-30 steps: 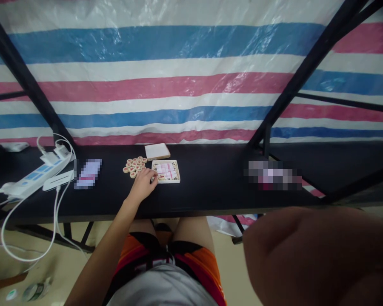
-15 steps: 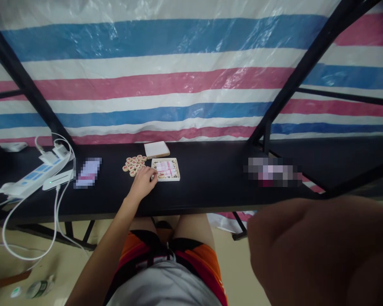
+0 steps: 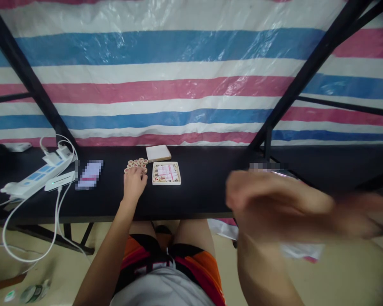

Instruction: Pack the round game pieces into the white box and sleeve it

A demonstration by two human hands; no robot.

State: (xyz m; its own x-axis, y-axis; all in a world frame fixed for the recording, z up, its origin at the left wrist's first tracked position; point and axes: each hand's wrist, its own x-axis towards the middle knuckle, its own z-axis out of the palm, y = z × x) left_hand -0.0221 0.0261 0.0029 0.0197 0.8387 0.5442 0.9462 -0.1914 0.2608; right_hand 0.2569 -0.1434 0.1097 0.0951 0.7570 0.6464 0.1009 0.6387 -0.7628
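Observation:
My left hand [image 3: 134,185] rests on the black table [image 3: 204,191] at the near edge of a pile of round wooden game pieces [image 3: 136,163]. Its fingers are bunched over the pile, and what they grip is hidden. Just right of the pile lies a small square wooden tray [image 3: 166,173] with a few pieces along its edges. The tray's flat pale lid [image 3: 158,153] lies behind it. My right hand [image 3: 274,204] hangs close to the camera at the right, smeared by motion, so its fingers are unclear.
A white power strip [image 3: 35,176] with plugs and looping cables sits at the table's left. A blurred-out flat item [image 3: 88,174] lies beside it. Black frame bars rise on both sides before a striped tarp [image 3: 178,85]. A bottle [image 3: 32,293] lies on the floor.
My left hand has drawn back left from the tray's corner to the pile of pieces. My right hand has swung up and leftward across the view, now blurred.

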